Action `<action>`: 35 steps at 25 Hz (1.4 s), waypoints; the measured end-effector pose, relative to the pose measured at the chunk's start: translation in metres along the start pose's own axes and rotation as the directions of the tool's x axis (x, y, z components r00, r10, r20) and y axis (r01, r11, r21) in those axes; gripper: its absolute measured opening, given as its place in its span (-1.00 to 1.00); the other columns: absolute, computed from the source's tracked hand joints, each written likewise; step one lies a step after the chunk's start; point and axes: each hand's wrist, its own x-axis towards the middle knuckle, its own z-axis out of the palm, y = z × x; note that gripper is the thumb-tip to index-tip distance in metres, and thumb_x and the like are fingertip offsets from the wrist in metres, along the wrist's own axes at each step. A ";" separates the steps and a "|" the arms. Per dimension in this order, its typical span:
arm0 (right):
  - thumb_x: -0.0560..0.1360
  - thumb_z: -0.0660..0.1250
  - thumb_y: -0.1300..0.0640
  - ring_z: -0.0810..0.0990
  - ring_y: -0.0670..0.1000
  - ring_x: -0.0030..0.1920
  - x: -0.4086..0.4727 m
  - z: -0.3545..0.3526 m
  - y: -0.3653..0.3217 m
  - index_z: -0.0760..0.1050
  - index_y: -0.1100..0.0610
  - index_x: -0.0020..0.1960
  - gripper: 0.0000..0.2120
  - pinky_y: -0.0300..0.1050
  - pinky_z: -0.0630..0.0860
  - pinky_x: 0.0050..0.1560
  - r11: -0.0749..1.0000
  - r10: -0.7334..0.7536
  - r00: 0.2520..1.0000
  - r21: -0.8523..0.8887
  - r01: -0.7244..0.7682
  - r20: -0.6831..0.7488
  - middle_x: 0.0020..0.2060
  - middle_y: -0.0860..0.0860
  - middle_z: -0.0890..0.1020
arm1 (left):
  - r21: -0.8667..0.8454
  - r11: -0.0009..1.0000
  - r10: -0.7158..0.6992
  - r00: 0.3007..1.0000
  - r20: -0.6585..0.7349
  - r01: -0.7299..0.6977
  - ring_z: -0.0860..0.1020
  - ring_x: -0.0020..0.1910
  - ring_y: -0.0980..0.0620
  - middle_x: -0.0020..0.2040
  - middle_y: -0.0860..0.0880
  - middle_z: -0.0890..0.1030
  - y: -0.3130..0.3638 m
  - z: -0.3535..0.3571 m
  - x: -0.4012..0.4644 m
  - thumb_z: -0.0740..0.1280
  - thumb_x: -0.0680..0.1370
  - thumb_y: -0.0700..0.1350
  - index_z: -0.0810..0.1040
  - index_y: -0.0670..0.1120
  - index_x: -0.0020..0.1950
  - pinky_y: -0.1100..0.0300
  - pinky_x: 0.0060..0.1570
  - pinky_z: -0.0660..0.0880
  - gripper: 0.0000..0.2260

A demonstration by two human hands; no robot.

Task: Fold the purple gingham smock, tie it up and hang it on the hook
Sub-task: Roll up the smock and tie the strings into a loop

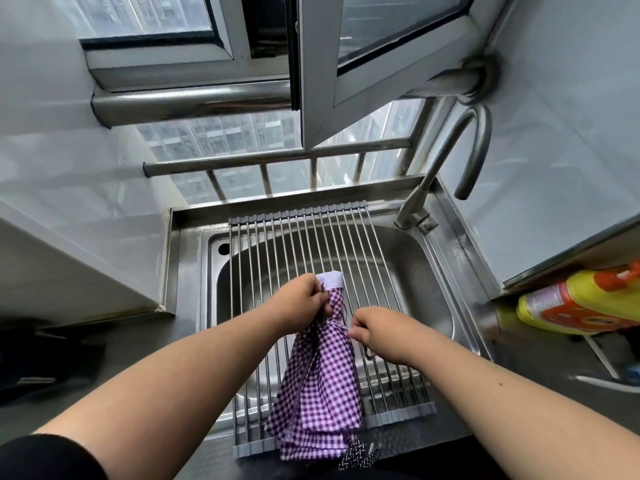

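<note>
Steel sink (433, 271), roll-up rack (294, 237), faucet (450, 161), yellow bottle (571, 303).

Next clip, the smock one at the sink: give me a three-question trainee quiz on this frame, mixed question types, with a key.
1. True or false: the purple gingham smock lies spread flat inside the stainless steel sink.
2. Multiple choice: what lies under the smock? A) a wooden board B) a roll-up metal rod drying rack C) a plastic basin
3. Short answer: which hand grips the bunched fabric just below the smock's white band?

Key
1. False: it is gathered into a long bundle, held by both hands over the rack.
2. B
3. The left hand; the right hand pinches at the bundle's side.
</note>
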 end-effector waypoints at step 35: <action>0.66 0.33 -0.05 0.54 -0.10 -0.31 0.021 0.012 0.011 0.64 0.02 -0.14 -0.74 -0.16 0.46 -0.31 0.781 0.194 0.980 0.612 -0.123 -0.051 -0.16 -0.07 0.70 | -0.123 0.992 -0.028 0.998 0.050 0.034 0.69 -0.02 0.11 -0.08 0.07 0.74 0.000 0.008 0.001 0.39 0.66 -0.08 0.69 -0.04 0.00 0.09 0.12 0.63 -0.90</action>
